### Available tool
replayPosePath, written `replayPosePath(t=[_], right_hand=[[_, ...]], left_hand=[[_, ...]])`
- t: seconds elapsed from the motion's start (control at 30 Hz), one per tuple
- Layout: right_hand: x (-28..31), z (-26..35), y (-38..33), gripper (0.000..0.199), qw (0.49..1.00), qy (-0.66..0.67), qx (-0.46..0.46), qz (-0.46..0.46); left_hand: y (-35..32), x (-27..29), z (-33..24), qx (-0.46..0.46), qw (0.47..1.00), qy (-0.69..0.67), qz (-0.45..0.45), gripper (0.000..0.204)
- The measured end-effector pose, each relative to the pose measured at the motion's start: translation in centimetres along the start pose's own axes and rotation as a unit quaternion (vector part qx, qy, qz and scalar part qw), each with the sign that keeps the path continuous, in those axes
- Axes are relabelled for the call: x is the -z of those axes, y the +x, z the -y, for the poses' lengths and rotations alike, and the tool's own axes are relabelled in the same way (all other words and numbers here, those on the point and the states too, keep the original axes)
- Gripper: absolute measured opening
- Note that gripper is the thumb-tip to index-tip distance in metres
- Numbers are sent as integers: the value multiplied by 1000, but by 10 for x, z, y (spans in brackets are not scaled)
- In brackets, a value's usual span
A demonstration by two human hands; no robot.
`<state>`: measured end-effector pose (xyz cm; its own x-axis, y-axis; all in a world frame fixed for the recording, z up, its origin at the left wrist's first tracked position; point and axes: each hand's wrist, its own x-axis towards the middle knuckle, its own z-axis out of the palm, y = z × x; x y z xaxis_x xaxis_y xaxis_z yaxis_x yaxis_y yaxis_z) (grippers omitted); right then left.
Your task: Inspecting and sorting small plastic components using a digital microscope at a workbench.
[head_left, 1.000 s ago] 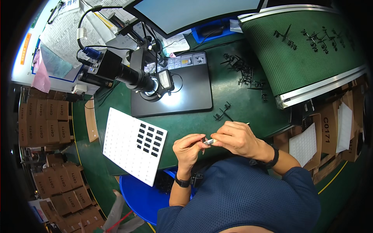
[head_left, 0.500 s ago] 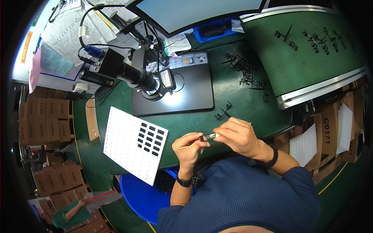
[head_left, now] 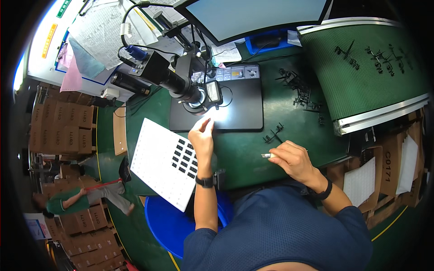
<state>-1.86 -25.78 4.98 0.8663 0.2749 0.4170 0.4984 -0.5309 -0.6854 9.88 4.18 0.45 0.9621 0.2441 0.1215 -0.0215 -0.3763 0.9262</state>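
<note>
My left hand (head_left: 202, 137) reaches up to the lit spot below the microscope camera (head_left: 181, 88). Its thumb and fingertips are pinched on a small black plastic part (head_left: 209, 119), of which only a dark tip shows. Just below and left of that hand lies a white tray (head_left: 151, 162) with rows of small black parts (head_left: 185, 156) on its right side, partly covered by my left wrist. My right hand (head_left: 294, 160) is closed around a small knife (head_left: 267, 156), its short blade pointing left. A black plastic sprue (head_left: 274, 134) rests on the green table above that hand.
More black sprues (head_left: 300, 92) are heaped farther back. A green conveyor belt (head_left: 361, 72) carries others at right. A monitor (head_left: 257, 18) stands behind the microscope's black base (head_left: 248, 104). A blue bin (head_left: 165, 226) sits below the tray. Another person (head_left: 68, 203) walks among cartons at left.
My left hand has moved away from the knife, up and left to beneath the microscope, with the small black part. My right hand has shifted slightly right, still holding the knife. The view has shifted.
</note>
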Motion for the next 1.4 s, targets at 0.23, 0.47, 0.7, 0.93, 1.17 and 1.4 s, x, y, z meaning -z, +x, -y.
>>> replayPosePath(t=[0.23,0.47,0.7,0.93,1.17,1.4], right_hand=[[-1,-11,-14,19,999,-23,-20,-20],[9,-16,-29,18,995,-18,-94,-31],[13,-20,-27,18,995,-30,-88,-40],[9,-22,-29,18,995,-22,-82,-44],[11,-22,-33,17,994,-28,-97,-34],[14,-20,-28,18,996,-25,-82,-29]], left_hand=[[36,-22,21,-94,988,103,-65,34],[30,-20,-5,-105,989,81,-63,23],[35,-22,10,-59,991,105,-54,36],[39,-27,16,-57,993,56,-89,33],[38,-29,9,-73,993,64,-67,33],[39,-32,19,-95,990,63,-77,35]])
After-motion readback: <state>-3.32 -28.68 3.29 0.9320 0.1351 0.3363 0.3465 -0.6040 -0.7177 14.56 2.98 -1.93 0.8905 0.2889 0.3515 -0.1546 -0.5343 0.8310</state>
